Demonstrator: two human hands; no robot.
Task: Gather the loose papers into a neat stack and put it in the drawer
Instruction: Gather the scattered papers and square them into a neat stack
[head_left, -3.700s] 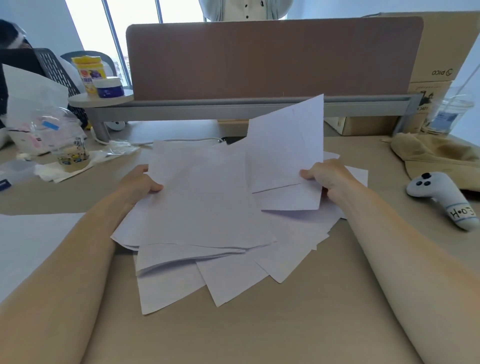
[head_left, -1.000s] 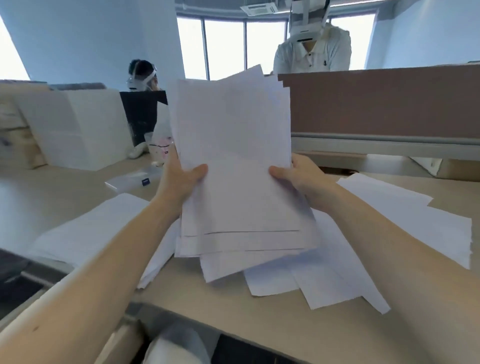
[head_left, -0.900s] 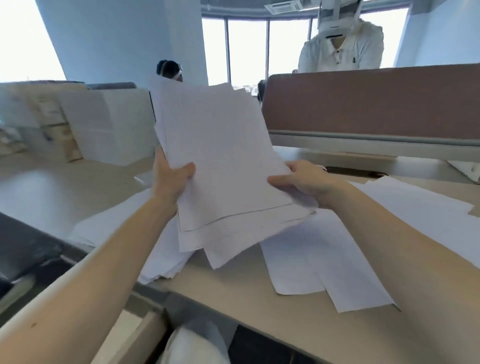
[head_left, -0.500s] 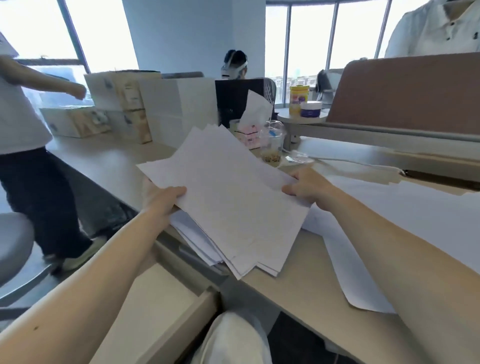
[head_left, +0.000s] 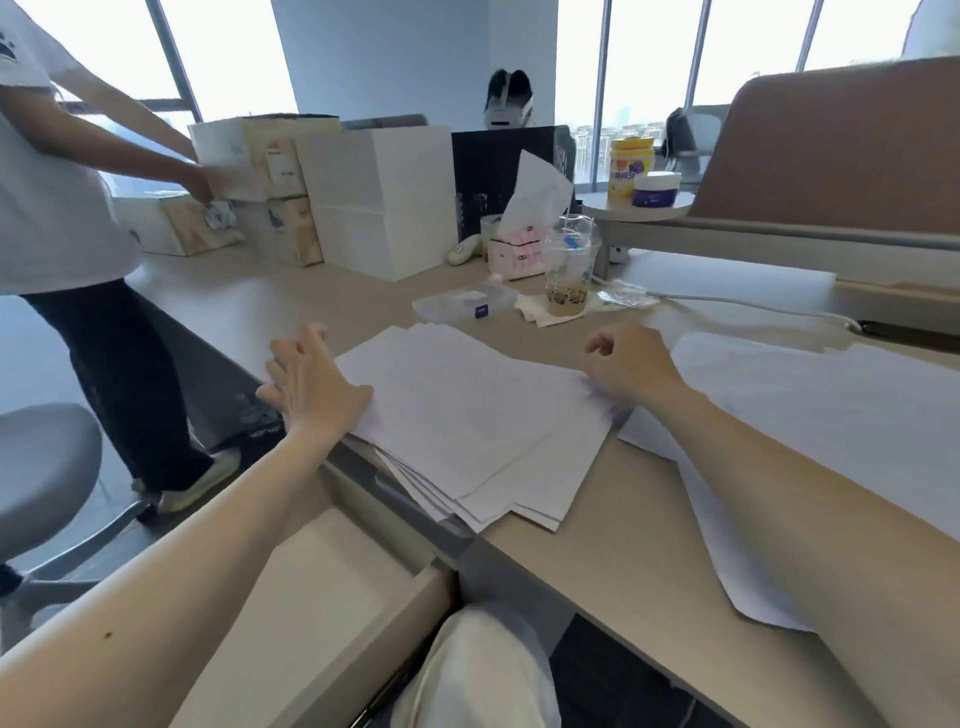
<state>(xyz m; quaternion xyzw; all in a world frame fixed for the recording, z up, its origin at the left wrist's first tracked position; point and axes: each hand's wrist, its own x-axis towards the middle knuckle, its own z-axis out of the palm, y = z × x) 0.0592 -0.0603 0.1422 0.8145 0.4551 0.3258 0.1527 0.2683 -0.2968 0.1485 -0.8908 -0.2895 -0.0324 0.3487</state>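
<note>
The gathered stack of white papers lies flat on the beige desk at its left edge, sheets fanned unevenly, with its near corner overhanging the edge. My left hand is beside the stack's left edge, fingers spread, palm touching the sheets. At the stack's right edge sits my right hand, fingers loosely curled, gripping nothing. Below the desk edge, under my left forearm, the pale drawer stands open. More loose sheets lie on the desk to the right, under my right forearm.
A person stands at the left beside a grey chair. White boxes, a tissue box and a plastic cup stand beyond the stack. A brown divider runs along the back right. My knee is by the drawer front.
The stack, held up in both hands before, now lies on the desk's left edge. Both hands have let go of it. My view has swung left and down toward the open drawer.
</note>
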